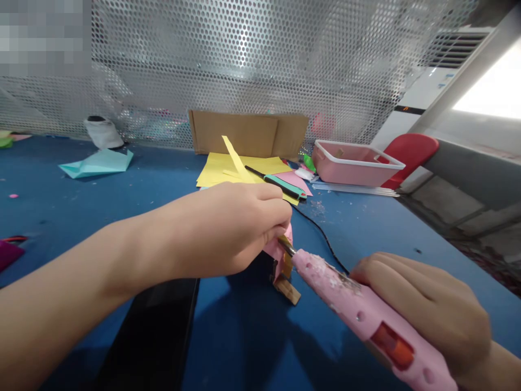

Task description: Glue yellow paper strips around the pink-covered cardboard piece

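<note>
In my right hand (431, 309) is a pink hot glue gun (345, 296), its red switch facing up and dried glue stuck on its barrel. The metal nozzle points left and touches or nearly touches a small pink paper piece (279, 255). My left hand (248, 225) pinches that piece from above, and its fingers cover most of it. A brown cardboard strip (288, 290) sticks out below the paper. Just behind my left hand, a teal-and-black utility knife (285, 186) lies on yellow paper sheets (211, 168).
A pink basket (350, 168) with a white rim stands at the back right, with clear glue sticks (354, 189) before it. Cardboard (244, 133) leans against the perforated screen. Folded light-blue paper (97, 164) lies at left. A black flat slab (154, 331) is under my left forearm.
</note>
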The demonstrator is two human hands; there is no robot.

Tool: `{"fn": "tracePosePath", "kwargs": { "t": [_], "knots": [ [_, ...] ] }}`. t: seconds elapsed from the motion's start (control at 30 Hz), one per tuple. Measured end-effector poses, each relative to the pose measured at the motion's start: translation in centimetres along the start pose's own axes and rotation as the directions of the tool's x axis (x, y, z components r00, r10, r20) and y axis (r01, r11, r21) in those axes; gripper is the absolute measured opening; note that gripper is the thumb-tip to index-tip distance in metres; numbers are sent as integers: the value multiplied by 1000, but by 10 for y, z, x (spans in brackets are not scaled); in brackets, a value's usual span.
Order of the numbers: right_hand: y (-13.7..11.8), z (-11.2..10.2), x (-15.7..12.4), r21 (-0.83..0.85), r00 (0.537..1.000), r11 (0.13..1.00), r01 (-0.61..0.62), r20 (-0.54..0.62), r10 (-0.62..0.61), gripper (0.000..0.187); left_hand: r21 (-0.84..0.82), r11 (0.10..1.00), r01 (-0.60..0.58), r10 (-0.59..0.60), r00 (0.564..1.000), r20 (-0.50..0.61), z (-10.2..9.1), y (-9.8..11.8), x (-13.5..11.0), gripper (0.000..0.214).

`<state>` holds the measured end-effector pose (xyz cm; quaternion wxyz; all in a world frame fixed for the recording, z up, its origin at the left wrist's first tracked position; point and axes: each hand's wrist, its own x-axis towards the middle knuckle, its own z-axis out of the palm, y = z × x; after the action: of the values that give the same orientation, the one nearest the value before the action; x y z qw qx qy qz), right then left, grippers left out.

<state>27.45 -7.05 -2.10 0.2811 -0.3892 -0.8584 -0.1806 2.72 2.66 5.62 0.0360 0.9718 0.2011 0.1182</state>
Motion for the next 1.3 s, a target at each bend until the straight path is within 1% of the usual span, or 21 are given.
{"fn": "tracePosePath", "kwargs": {
  "t": [0.1,0.23,0.37,0.5,0.67,0.77,0.93,1.0,1.07,1.17,1.3],
  "knots": [
    [0,-1,0,-5,1000,1000,-11,26,11,16,1,1000,6,-6,1000,5,0,-1,0,16],
    [0,-1,0,-17,1000,1000,-1,19,1,15,-6,1000,-26,26,1000,-16,1,-2,-1,15],
    [1,0,1,-22,1000,1000,-8,9,9,16,-13,1000,1,-1,1000,7,1,-1,-1,16],
    [1,0,1,-39,1000,999,-24,-6,24,16,-21,999,-26,25,1000,-17,1,-2,0,15],
    [3,-1,1,-37,1000,999,-10,-19,10,16,0,1000,24,-24,1000,15,0,0,0,14],
    [4,-2,0,-54,1000,999,5,-23,-7,14,-3,1000,13,-13,1000,7,-1,1,0,13],
    [4,-3,1,-75,1000,997,4,10,-3,15,-4,1000,6,-6,1000,0,0,0,0,15],
    [4,-5,3,-80,1000,997,15,-2,-15,15,-14,1000,-14,13,1000,-12,1,-2,0,15],
    [3,-8,8,-92,999,995,34,14,-33,16,-16,1000,-20,19,1000,-22,3,-2,0,15],
    [3,-12,14,-119,998,992,49,48,-44,21,-13,1000,-21,21,999,-32,4,-3,-1,13],
    [2,-14,16,-161,997,985,56,54,-48,26,-20,999,-28,27,999,-46,3,-2,-1,13]
  ]
}}
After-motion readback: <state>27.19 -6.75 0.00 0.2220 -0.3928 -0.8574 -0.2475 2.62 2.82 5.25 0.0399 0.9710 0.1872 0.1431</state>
